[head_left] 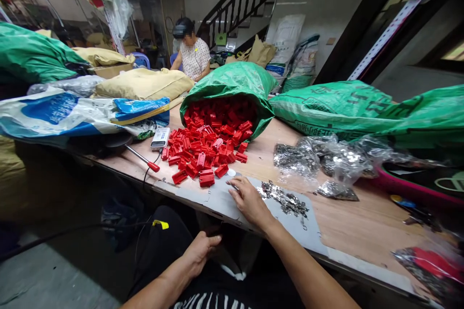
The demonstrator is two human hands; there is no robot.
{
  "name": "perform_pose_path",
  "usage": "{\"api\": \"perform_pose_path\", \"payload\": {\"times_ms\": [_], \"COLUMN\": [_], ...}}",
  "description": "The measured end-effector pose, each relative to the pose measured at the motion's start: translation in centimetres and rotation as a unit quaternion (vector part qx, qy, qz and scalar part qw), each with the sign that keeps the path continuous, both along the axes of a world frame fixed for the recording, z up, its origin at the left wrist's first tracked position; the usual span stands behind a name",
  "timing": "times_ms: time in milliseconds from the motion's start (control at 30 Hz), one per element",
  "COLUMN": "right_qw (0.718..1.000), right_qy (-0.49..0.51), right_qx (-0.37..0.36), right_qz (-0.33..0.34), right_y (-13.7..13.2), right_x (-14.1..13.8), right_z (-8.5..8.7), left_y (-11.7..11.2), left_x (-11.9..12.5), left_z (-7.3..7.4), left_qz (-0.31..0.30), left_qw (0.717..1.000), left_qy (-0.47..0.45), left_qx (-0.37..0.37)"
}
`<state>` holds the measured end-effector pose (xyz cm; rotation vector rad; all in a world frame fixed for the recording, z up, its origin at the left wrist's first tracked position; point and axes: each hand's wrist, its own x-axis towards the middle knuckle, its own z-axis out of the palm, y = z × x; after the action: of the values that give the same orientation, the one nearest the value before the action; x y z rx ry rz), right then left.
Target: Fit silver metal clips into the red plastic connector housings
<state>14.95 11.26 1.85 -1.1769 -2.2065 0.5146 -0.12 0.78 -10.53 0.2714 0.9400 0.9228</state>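
My right hand rests at the table's front edge, thumb and fingers closed on a small metal piece. Just right of it, a loose pile of small shiny metal parts lies on a grey sheet. Beyond the hand, red plastic housings spill from the mouth of a green woven sack. Below the table edge, over my lap, is my left hand. Its fingers are curled and the thumb points right; whatever lies inside them, if anything, is hidden.
Clear bags of metal parts lie to the right, before another green sack. At left are a white-and-blue sack, a small white device and a red-tipped lever. A person sits across the table.
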Motion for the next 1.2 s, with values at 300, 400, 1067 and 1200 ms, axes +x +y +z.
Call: {"api": "perform_pose_path", "payload": {"times_ms": [300,400,1067,1200], "right_qw": [0.979,0.984,0.939,0.97], "right_qy": [-0.195,-0.165,0.169,0.107], "right_qx": [0.047,0.056,-0.287,-0.201], "right_qz": [0.036,0.026,0.084,-0.088], "right_y": [5.1,5.1,-9.7,-8.6], "right_x": [-2.9,-2.5,5.6,9.1], "right_z": [-0.2,0.0,2.5,1.6], "left_y": [-0.2,-0.3,-1.9,-2.0], "left_x": [-0.9,-1.1,1.2,0.9], "left_z": [0.6,1.9,9.6,9.8], "left_qz": [-0.004,-0.025,-0.025,-0.01], "left_qw": [0.991,0.989,0.97,0.971], "left_qy": [0.135,0.137,0.079,0.101], "left_qx": [-0.01,0.039,0.227,0.216]}}
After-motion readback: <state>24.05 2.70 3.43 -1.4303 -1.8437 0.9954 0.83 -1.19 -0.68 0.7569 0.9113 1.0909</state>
